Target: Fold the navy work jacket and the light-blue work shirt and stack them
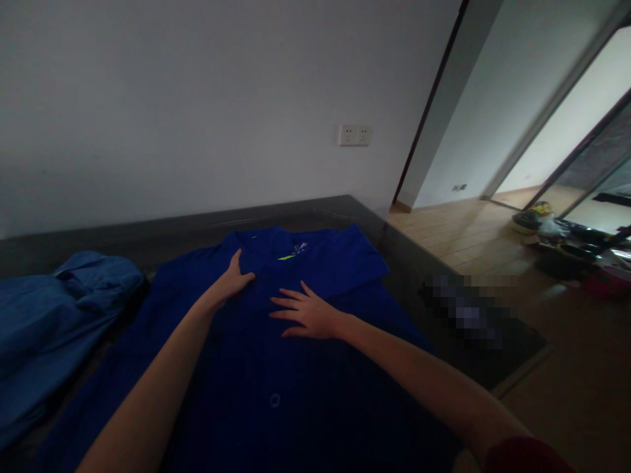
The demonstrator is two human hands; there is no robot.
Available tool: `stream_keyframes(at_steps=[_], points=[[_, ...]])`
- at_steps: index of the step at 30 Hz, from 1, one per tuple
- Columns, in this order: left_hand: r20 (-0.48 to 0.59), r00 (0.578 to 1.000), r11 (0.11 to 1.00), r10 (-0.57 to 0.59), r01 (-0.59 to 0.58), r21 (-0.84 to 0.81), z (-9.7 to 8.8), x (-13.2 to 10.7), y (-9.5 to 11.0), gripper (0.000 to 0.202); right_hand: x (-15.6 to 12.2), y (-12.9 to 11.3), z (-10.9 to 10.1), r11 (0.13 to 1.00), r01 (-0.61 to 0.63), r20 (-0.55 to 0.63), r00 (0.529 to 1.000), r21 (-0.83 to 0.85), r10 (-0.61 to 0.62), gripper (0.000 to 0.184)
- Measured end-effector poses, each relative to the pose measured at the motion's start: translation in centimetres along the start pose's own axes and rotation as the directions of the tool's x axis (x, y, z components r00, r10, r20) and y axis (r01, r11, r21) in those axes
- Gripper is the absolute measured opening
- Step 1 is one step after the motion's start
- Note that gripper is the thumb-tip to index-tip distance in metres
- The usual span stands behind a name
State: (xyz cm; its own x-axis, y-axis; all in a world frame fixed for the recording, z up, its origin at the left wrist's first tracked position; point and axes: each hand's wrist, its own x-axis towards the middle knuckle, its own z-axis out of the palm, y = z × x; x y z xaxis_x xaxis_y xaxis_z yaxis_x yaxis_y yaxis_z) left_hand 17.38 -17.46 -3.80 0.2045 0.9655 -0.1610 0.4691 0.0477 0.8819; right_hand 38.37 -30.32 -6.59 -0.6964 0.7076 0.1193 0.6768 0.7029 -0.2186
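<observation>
A dark blue shirt point(266, 368) lies spread out on a dark table, its collar end away from me. A button shows low on its front, and a small yellow-green patch point(286, 257) sits near the collar. My left hand point(234, 279) rests on the shirt's upper left part, thumb apart from the stretched fingers, some of which are hidden. To the right, my right hand point(308, 314) lies palm down over the middle of the chest with its fingers spread. Neither hand visibly grips the cloth.
Left of the shirt lies a lighter blue piece of clothing point(73, 309), bunched up. The dark tabletop point(345, 209) meets a white wall with a double socket point(355, 135). A blurred-out item point(463, 312) lies near the table's right edge; several things are piled on the wooden floor beyond.
</observation>
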Motion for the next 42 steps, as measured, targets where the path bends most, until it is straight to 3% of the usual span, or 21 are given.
stream_keyframes(at_steps=[3,6,8,10,14,16,18,21,23,28,30,34,36,39,42], points=[[0.034,0.998,0.998,-0.045,0.044,0.041,-0.5,0.2,-0.7,0.095,-0.1,0.2,-0.9,1.0,0.014,-0.081,0.997,0.016,-0.012,0.045],[0.036,0.998,0.999,0.044,-0.045,0.017,-0.2,0.3,-1.0,0.089,-0.6,1.8,-2.8,0.991,-0.093,-0.286,0.951,0.091,0.116,0.037],[0.027,0.991,0.991,0.131,-0.132,0.034,0.0,0.4,-0.7,0.078,-1.5,4.0,-4.2,0.962,-0.226,-0.443,0.855,0.154,0.271,0.035],[0.007,0.979,0.978,0.202,-0.202,0.053,0.0,0.2,0.1,0.062,-2.9,7.1,-5.4,0.909,-0.365,-0.566,0.714,0.2,0.412,0.034],[-0.113,0.945,0.951,0.307,-0.3,0.073,-1.2,-0.9,2.7,0.037,-6.7,13.2,-6.6,0.8,-0.545,-0.694,0.476,0.25,0.541,0.031],[-0.198,0.913,0.934,0.358,-0.348,0.083,-2.3,-1.6,3.8,0.037,-8.5,15.3,-7.0,0.773,-0.572,-0.725,0.406,0.273,0.557,0.031],[-0.281,0.885,0.928,0.371,-0.366,0.071,-3.7,-2.0,4.5,0.04,-9.7,16.6,-7.3,0.767,-0.575,-0.739,0.377,0.286,0.558,0.03],[-0.349,0.883,0.946,0.315,-0.324,0.033,-5.6,-2.1,4.6,0.044,-10.0,17.8,-7.8,0.766,-0.575,-0.736,0.38,0.286,0.56,0.029],[-0.343,0.899,0.961,0.272,-0.274,0.043,-6.6,-2.0,4.1,0.045,-9.1,18.3,-8.0,0.765,-0.583,-0.71,0.413,0.275,0.57,0.03],[-0.256,0.941,0.967,0.223,-0.179,0.183,-7.8,-1.9,1.5,0.052,-5.1,18.8,-6.8,0.767,-0.612,-0.505,0.608,0.193,0.612,0.035],[-0.225,0.953,0.958,0.201,-0.143,0.25,-8.2,-1.9,0.1,0.057,-4.1,18.6,-5.4,0.756,-0.634,-0.406,0.655,0.163,0.637,0.039],[-0.162,0.968,0.919,0.192,-0.119,0.376,-9.0,-1.2,-2.8,0.06,-4.0,18.2,-2.0,0.682,-0.727,-0.248,0.648,0.077,0.72,0.052],[-0.116,0.976,0.892,0.182,-0.115,0.437,-9.4,-0.6,-4.1,0.06,-4.3,18.1,-1.0,0.672,-0.739,-0.226,0.65,0.033,0.726,0.054],[-0.068,0.987,0.858,0.145,-0.091,0.506,-9.8,0.2,-5.6,0.062,-4.7,18.1,-1.0,0.688,-0.724,-0.278,0.649,0.061,0.708,0.054],[-0.049,0.989,0.829,0.138,-0.088,0.552,-9.8,0.6,-6.4,0.067,-5.4,18.3,-2.6,0.728,-0.66,-0.413,0.619,0.188,0.668,0.046]])
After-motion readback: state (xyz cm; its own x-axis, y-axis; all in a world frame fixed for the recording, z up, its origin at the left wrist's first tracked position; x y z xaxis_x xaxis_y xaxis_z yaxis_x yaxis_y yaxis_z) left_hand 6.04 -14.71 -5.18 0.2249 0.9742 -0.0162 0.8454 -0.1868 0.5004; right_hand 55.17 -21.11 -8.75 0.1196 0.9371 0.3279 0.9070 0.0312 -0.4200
